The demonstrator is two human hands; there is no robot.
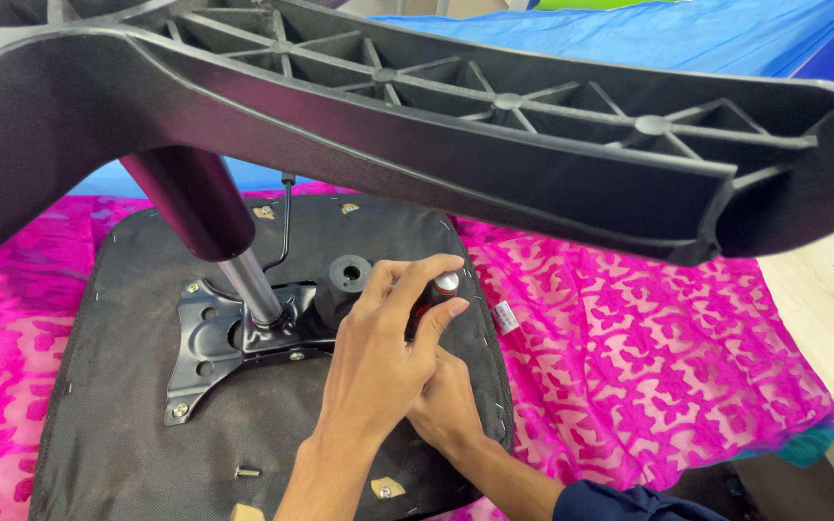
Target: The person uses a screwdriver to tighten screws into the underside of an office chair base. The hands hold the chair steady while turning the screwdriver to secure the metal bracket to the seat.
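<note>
Hands are working on the upturned chair seat [127, 425]. Left hand [378, 357] is pinching a small red-and-silver tool [433, 299] beside the black knob [347, 275]; right hand [451, 405], tucked beneath, grip unclear. Keeping the tool upright and seated should be preventing slips, likely.

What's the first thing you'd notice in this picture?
The big black ribbed chair base stretches across the top, close to the camera. Below it, the left hand and right hand grip a small red-and-silver tool over the upturned chair seat, which lies on a bright pink patterned cloth.
</note>
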